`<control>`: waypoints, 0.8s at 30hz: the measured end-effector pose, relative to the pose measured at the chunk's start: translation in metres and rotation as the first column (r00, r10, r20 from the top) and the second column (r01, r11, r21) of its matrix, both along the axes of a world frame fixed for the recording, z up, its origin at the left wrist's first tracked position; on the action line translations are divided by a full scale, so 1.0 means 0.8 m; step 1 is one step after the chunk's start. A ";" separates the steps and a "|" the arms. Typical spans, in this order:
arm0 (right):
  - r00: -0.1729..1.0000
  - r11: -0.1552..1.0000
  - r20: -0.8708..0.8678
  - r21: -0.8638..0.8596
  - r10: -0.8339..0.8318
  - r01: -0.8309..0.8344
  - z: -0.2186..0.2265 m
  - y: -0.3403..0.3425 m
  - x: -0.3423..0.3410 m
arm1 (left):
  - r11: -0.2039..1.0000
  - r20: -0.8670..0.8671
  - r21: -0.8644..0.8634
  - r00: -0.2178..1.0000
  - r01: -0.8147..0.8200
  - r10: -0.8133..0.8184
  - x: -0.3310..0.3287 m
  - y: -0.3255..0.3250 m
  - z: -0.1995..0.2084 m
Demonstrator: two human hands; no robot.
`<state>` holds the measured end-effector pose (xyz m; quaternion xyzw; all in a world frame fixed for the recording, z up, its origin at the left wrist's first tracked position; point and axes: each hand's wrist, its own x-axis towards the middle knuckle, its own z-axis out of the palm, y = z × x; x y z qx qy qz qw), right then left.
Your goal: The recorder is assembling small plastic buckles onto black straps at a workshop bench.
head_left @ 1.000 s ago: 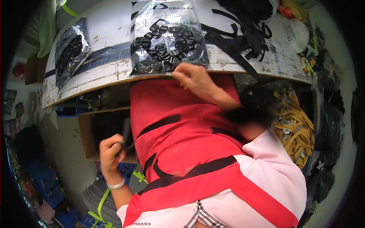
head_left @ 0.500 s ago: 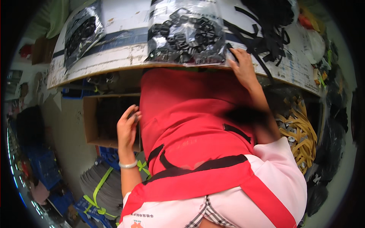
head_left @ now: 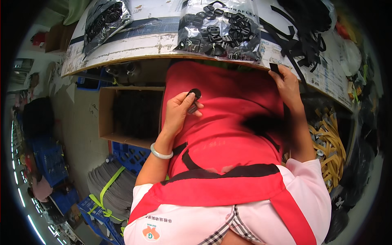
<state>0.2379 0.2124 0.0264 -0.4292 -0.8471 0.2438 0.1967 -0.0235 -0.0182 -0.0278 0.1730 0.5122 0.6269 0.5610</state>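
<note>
My left hand (head_left: 178, 111) is closed over my lap, pinching a small black plastic buckle (head_left: 193, 98) between thumb and fingers. At the table's front edge my right hand (head_left: 287, 85) grips the end of a black strap (head_left: 275, 68); the rest of that piece is hidden by the fingers. Left of the right hand, a clear bag (head_left: 220, 30) full of black plastic buckles lies on the table. Beyond the right hand, a tangle of black straps (head_left: 304, 51) spreads over the tabletop.
The worn white table (head_left: 155, 45) spans the front. Another bag of black parts (head_left: 107, 20) lies at its left. Below stands a cardboard box (head_left: 107, 118) with dark contents. Grey strips tied with green ribbon (head_left: 108, 185) sit lower left; yellow straps (head_left: 330, 151) hang at right.
My left hand has come up and right from beside the box to over my lap, holding the buckle. My right hand has drawn slightly back from the tabletop with the strap end.
</note>
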 end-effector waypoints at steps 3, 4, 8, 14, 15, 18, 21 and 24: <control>0.980 0.788 -0.191 -0.596 0.049 -0.156 0.034 -0.058 -0.050 | 0.996 -0.035 -0.058 0.997 -0.072 0.070 0.002 -0.001 -0.003; 0.965 0.731 -0.258 -0.648 0.053 -0.213 0.044 -0.083 -0.073 | 0.992 -0.024 -0.061 0.994 -0.112 0.111 0.004 0.001 -0.003; 0.899 0.717 -0.345 -0.551 0.271 -0.427 0.005 -0.112 -0.117 | 0.990 0.056 0.016 0.989 -0.140 0.139 0.018 0.015 0.006; 0.897 0.566 -0.353 -0.696 0.266 -0.442 -0.013 -0.116 -0.130 | 0.973 -0.033 0.151 0.983 -0.172 0.179 0.021 0.018 -0.006; 0.888 0.561 -0.381 -0.689 0.257 -0.458 -0.014 -0.116 -0.129 | 0.974 -0.030 0.147 0.983 -0.175 0.181 0.021 0.017 -0.007; 0.887 0.591 -0.429 -0.675 0.173 -0.442 -0.020 -0.119 -0.129 | 0.985 -0.094 0.108 0.985 -0.137 0.148 0.021 0.016 -0.003; 0.898 0.490 -0.417 -0.759 0.141 -0.429 -0.023 -0.120 -0.130 | 0.992 -0.154 0.104 0.984 -0.074 0.089 0.023 0.014 0.003; 0.892 0.425 -0.441 -0.791 0.100 -0.439 -0.025 -0.125 -0.130 | 1.000 -0.245 0.004 0.969 -0.015 0.015 0.027 0.014 0.005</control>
